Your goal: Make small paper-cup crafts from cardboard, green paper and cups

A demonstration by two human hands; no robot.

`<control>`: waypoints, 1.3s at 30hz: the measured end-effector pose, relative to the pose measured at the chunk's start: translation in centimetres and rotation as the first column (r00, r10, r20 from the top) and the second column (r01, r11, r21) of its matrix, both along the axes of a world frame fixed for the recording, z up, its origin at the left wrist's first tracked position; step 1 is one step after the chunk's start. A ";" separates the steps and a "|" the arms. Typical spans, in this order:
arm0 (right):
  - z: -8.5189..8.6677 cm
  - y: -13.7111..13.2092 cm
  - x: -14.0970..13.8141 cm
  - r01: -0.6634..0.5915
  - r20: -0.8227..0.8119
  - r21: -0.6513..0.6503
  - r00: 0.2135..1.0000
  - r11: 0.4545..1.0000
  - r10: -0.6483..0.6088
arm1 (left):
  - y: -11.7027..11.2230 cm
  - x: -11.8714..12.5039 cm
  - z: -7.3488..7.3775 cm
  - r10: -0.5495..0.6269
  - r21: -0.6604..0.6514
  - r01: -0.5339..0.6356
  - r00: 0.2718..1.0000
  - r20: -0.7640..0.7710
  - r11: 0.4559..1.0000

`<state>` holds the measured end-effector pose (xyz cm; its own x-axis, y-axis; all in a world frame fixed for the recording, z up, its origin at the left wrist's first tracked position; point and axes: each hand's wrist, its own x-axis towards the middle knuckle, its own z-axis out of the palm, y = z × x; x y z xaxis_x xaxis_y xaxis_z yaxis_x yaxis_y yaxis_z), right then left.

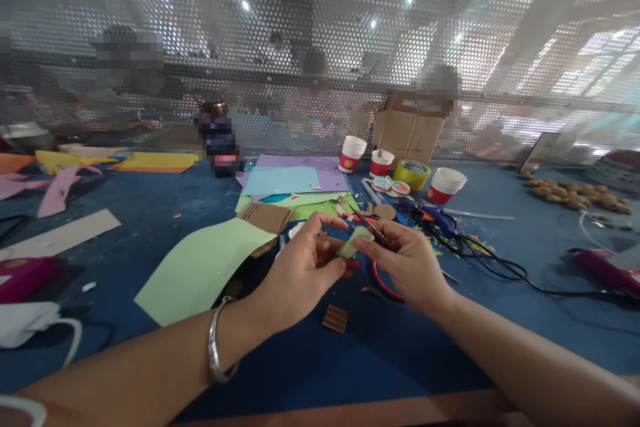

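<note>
Head view: left hand (320, 260) and right hand (400, 257) pinch green paper (355, 242); cup print (349, 163) illegible.

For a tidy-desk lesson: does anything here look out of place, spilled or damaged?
Mainly clutter: beside the right hand, a black cable lies bunched among paper scraps. The pale green sheet on the left is curled, not flat.

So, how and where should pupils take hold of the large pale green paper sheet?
Probably best with a light pinch on the near right edge of the pale green paper sheet, coming from the right, where the left hand is: the sheet bows upward there, and the dark gap under that edge should let a thumb in.
</note>
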<state>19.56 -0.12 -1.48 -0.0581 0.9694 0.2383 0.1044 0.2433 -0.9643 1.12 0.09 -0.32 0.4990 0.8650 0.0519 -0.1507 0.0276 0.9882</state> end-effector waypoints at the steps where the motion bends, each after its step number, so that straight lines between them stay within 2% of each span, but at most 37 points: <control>1: 0.0 0.0 0.0 0.000 -0.013 -0.001 1.000 1.000 0.000 | 0.0 0.0 -0.1 0.006 0.042 -0.005 1.000 -0.007 0.999; 6: 0.1 0.0 0.0 -0.004 -0.056 -0.009 0.998 1.000 0.003 | 0.2 -0.2 -0.7 0.078 0.221 -0.054 0.992 -0.102 0.974; 13: 0.1 -0.1 0.0 0.021 -0.038 -0.026 0.999 0.999 -0.022 | 0.5 -0.4 -0.6 0.127 0.250 -0.080 0.975 -0.180 0.965; 19: 0.2 -0.2 0.1 -0.004 -0.085 -0.044 0.996 0.999 0.000 | 0.8 -0.6 -0.2 0.111 0.204 -0.059 0.960 -0.258 0.977; 27: 0.3 -0.3 0.2 -0.044 -0.126 -0.083 0.991 0.996 0.033 | 0.8 -0.7 -0.6 0.102 0.144 -0.072 0.972 -0.214 0.987; 32: 0.3 -0.4 0.2 -0.027 -0.117 -0.115 0.993 0.993 0.014 | 0.7 -0.7 -0.2 0.064 0.035 -0.060 0.991 -0.117 0.998; 39: 0.5 -0.5 0.3 -0.044 -0.149 -0.117 0.988 0.992 0.026 | 0.8 -0.9 -0.1 0.024 -0.012 -0.025 0.996 -0.089 1.000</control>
<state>19.83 -0.57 -0.94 -0.0655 0.9895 0.1290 -0.0470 0.1261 -0.9909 0.24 0.91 -0.46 0.4799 0.8773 -0.0027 -0.0634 0.0378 0.9973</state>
